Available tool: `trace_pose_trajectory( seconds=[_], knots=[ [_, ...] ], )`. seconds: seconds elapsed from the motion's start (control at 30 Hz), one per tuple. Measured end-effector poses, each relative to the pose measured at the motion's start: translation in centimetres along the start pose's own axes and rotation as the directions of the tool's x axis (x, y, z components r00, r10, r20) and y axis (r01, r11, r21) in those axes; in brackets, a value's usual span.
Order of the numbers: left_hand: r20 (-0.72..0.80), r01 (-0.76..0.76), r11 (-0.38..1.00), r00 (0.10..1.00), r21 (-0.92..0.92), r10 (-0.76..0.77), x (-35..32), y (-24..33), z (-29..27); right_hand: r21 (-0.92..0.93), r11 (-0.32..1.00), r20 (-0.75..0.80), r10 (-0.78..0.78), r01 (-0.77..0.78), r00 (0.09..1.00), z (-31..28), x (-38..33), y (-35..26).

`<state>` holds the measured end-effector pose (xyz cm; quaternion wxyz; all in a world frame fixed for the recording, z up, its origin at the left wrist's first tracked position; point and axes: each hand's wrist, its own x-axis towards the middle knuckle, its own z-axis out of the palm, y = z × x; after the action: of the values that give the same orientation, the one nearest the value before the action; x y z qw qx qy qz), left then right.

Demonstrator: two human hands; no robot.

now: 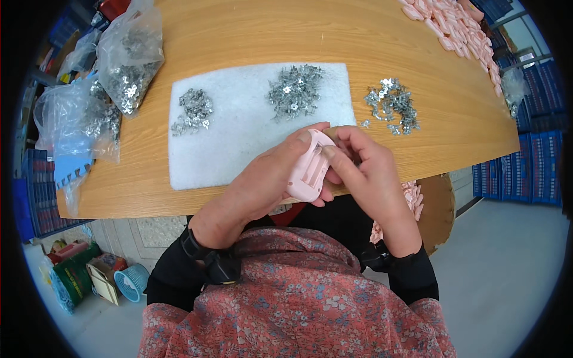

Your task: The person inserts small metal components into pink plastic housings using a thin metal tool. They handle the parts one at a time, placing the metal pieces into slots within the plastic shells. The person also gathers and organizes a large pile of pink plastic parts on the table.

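Observation:
My left hand [271, 170] is closed around a pale pink plastic casing [310, 173], tilted, with a long recessed slot facing up. My right hand [364, 170] is at the casing's upper end, its thumb pressed into the slot and its other fingers curled. Whatever small part those fingers may pinch is hidden. Just beyond my hands lies a white foam pad [239, 149]. On it are a small pile of metal clips [196, 110] at the left and a larger pile of silvery metal pieces [295, 89] at the right.
Another heap of metal pieces [394, 104] lies on the wooden table [239, 30] right of the pad. Clear bags of metal parts [128, 71] stand at the left. Many pink casings [456, 30] cover the far right edge. Below, a cardboard box [439, 209] stands near more pink pieces.

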<state>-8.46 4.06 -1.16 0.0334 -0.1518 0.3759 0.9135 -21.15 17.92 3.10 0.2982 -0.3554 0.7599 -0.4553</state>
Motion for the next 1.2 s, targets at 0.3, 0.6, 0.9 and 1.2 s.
trace_pose_trajectory(
  seconds=[0.3, 0.6, 0.9, 1.2],
  knots=[
    [-0.087, -0.099, 0.853, 0.982, 0.513, 0.167, -1.6, 0.8, 0.7, 0.406, 0.891, 0.247, 0.108, -0.204, 0.963, -2.3, 0.4, 1.3],
    [0.058, -0.182, 0.363, 0.943, 0.914, 0.327, -1.4, 1.2, 1.8, 0.414, 0.893, 0.177, 0.112, -0.177, 0.978, -2.0, -0.5, 0.6],
    [-0.042, -0.021, 0.981, 0.999, -0.195, 0.013, -1.0, 1.2, 0.8, 0.336, 0.939, -0.080, -0.052, 0.076, 0.995, 0.3, -1.8, 2.0],
    [0.009, 0.031, 0.933, 1.000, -0.359, -0.030, -0.8, 0.8, 0.6, 0.047, 0.920, -0.082, -0.385, 0.389, 0.919, 0.9, -1.5, 1.9]
  ],
)
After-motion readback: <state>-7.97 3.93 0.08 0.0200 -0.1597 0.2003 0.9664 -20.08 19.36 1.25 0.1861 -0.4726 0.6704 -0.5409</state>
